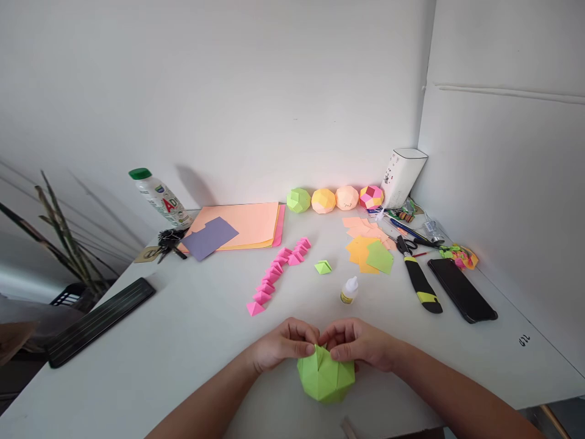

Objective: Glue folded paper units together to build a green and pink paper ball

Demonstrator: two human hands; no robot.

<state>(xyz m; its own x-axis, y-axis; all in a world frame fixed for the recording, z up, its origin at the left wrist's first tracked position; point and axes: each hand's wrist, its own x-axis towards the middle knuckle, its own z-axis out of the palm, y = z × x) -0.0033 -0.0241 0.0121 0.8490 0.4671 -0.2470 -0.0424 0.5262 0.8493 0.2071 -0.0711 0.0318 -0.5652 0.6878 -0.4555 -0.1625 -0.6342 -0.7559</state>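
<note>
A large faceted light-green paper ball point(325, 384) rests at the table's front, close to my body. My left hand point(290, 342) pinches its upper left edge, where a pointed flap stands up. Thumb and fingers of my right hand point(359, 342) close on its top right edge, close to the left fingertips. Just beyond my hands stands a small white glue bottle point(350, 291) with a yellow label. One folded light-green paper piece point(323, 267) lies farther back. To its left runs a line of folded pink paper pieces point(270, 277).
Several finished paper balls point(323, 200) line the wall. Paper sheets point(247, 222) and a white bottle point(159, 198) are back left. At right lie cut paper squares point(365, 244), scissors point(404, 245), a utility knife point(423, 285) and a black phone point(462, 291). A dark strip point(100, 320) lies left.
</note>
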